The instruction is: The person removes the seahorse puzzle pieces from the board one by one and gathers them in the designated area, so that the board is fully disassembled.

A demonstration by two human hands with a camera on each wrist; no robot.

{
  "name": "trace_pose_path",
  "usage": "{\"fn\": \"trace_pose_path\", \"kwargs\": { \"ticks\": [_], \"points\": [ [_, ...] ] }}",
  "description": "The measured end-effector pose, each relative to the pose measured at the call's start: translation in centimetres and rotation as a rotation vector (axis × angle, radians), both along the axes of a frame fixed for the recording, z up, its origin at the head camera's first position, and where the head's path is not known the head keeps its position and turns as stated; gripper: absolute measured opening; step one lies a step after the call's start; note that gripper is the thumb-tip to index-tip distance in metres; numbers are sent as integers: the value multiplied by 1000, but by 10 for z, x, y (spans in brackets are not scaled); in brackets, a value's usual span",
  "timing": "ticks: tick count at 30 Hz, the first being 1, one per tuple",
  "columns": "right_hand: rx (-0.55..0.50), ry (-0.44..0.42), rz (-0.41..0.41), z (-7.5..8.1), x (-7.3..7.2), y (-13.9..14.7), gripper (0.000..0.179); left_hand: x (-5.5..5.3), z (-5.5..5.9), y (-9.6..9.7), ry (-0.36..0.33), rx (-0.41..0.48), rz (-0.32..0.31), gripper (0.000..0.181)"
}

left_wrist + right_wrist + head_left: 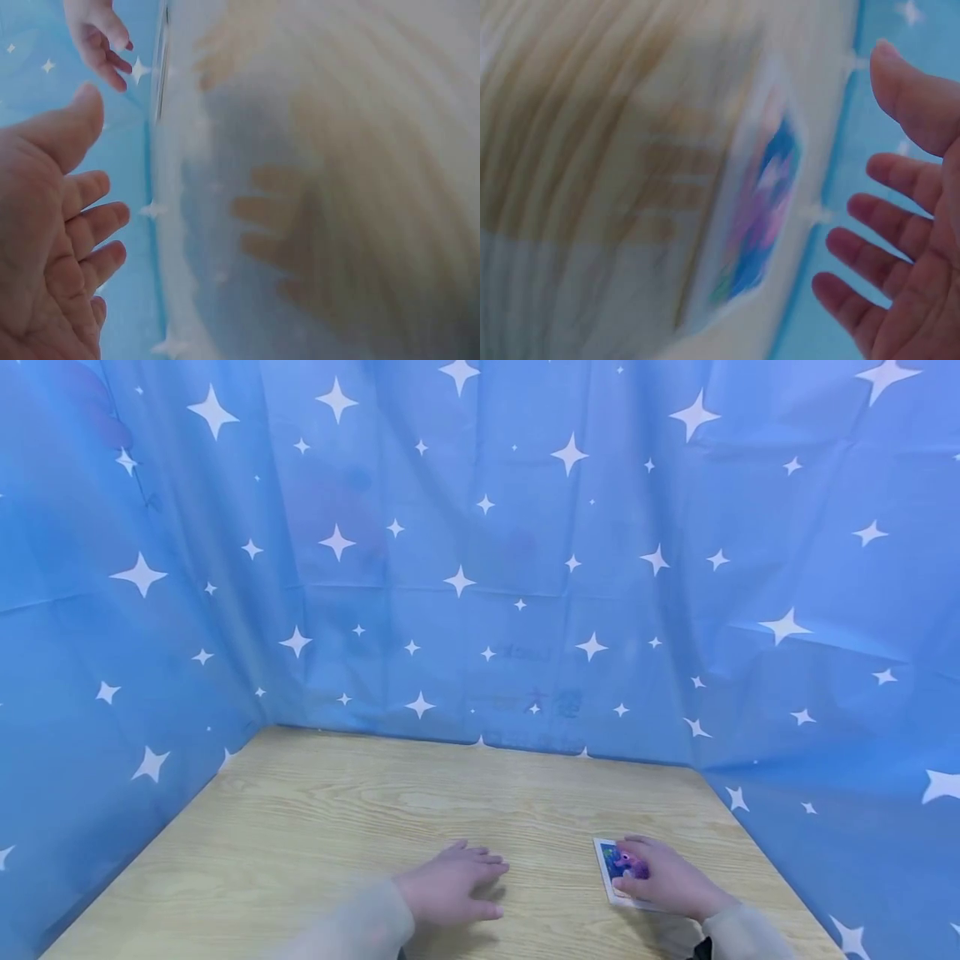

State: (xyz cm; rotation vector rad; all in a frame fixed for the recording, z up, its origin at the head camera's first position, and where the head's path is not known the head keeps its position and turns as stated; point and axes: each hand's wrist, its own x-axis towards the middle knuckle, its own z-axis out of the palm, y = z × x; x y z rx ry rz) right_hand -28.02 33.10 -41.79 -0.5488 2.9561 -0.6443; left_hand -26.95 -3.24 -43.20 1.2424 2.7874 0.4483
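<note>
On the right part of the wooden table lies a flat picture card (pixel 609 868) with a white border and a pink and purple figure on blue. In the right wrist view the card (pixel 761 202) looks blurred, and a gap shows between it and the spread fingers. My right hand (pixel 667 878) is over the card in the head view and covers much of its right side. My left hand (pixel 453 885) hovers palm down over the table to the left, fingers extended, holding nothing. The left wrist view shows that hand (pixel 45 247) with its fingers loosely straight.
The light wood-grain table (pixel 337 810) is glossy and mirrors the hands in both wrist views. Blue cloth (pixel 465 543) with white stars hangs along its back and both sides.
</note>
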Motion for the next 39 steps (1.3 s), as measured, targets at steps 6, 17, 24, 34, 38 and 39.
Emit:
{"fn": "trace_pose_path", "kwargs": {
  "ticks": [6,17,24,34,38,39],
  "points": [
    [-56,-84,-162,-9,-4,32,68,-5,-9,48,-78,19,-13,62],
    [-174,-259,-124,-18,-6,66,76,-6,-18,116,-32,-101,-63,63],
    [-175,-240,-46,-29,-5,67,69,-5,-16,136,-16,-178,-89,63],
    [-121,-199,24,-29,-4,46,67,-2,-15,138,-15,-206,-73,65],
    [-73,-175,21,-27,-5,39,67,-5,-14,137,-39,-216,-69,64],
    [-65,-170,9,-26,-5,37,67,-6,-13,136,-43,-219,-74,63]
  ]
}}
